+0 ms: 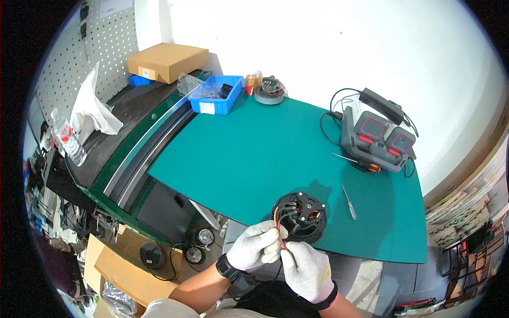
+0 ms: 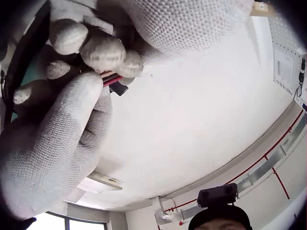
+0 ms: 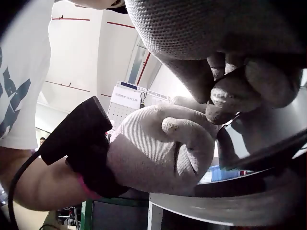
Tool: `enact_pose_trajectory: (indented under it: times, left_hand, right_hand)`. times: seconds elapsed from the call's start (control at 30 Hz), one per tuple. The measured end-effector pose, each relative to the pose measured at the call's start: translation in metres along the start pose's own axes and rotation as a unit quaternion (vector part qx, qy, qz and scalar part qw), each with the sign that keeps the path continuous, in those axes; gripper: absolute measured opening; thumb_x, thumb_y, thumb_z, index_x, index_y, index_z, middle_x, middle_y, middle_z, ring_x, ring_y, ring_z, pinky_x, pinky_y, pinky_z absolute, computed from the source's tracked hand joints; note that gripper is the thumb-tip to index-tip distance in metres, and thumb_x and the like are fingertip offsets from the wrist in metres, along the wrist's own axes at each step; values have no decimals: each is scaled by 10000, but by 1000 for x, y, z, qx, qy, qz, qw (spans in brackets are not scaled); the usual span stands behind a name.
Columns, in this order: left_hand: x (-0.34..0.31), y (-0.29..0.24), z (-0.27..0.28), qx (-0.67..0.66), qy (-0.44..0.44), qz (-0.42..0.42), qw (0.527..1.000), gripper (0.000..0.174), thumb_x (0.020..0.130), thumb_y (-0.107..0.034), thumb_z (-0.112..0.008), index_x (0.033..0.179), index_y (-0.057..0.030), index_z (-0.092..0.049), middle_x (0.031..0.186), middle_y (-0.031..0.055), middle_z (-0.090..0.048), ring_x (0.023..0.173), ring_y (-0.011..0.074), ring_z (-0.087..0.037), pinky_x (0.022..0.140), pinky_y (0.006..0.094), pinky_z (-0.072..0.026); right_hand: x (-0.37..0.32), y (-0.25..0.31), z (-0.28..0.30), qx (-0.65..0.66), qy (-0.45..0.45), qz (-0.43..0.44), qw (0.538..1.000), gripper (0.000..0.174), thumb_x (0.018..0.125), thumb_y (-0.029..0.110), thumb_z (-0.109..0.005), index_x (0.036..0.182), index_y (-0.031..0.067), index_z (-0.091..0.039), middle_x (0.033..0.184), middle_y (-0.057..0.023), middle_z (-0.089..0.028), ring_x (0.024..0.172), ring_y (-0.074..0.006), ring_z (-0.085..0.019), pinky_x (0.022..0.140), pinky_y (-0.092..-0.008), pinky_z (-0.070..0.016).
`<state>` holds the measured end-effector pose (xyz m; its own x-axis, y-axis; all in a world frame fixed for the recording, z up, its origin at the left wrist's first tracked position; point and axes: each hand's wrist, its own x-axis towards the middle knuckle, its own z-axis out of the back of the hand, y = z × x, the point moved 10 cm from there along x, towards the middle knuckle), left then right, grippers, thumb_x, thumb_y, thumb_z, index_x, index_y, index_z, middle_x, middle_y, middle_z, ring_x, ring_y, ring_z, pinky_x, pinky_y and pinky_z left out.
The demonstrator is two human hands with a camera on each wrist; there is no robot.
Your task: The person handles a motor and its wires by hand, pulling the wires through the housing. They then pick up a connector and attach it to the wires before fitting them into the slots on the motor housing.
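Note:
A black round motor hub (image 1: 300, 211) lies at the near edge of the green mat (image 1: 249, 153), with red and orange wires (image 1: 278, 225) running out of it toward me. My left hand (image 1: 274, 241), in a white knit glove, pinches the red wire just off the hub's near side. My right hand (image 1: 287, 254), also gloved, pinches the same wires directly below it, touching the left hand. In the left wrist view gloved fingertips (image 2: 103, 52) and a thumb clamp the red wire end (image 2: 112, 79). The right wrist view shows the left hand (image 3: 163, 148) and the hub's dark rim (image 3: 268, 158).
A screwdriver (image 1: 348, 202) lies right of the hub, and a thin tool (image 1: 344, 157) lies further back. A grey charger with two red-and-black packs (image 1: 377, 139) stands at the back right. A blue bin (image 1: 216, 94), tape roll (image 1: 269, 91) and cardboard box (image 1: 167, 61) sit at the back left.

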<state>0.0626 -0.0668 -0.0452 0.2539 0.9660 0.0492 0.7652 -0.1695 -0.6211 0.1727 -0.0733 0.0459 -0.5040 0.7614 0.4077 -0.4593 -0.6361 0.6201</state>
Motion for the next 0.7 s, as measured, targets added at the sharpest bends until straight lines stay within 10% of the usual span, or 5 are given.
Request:
enact_pose_trajectory:
  times: [0.7]
  left_hand:
    - [-5,14,8,25,-6,-10,1000,230,1094,-170,-607,1196,19,-689,642,16,-557,516,110,-483,512,275,-399]
  right_hand:
    - [-2,2,5,-8,-18,12,1000,80,942,116,-740,972,55,-698,781,-158,-691,662,-385,-684,582,-455,-528]
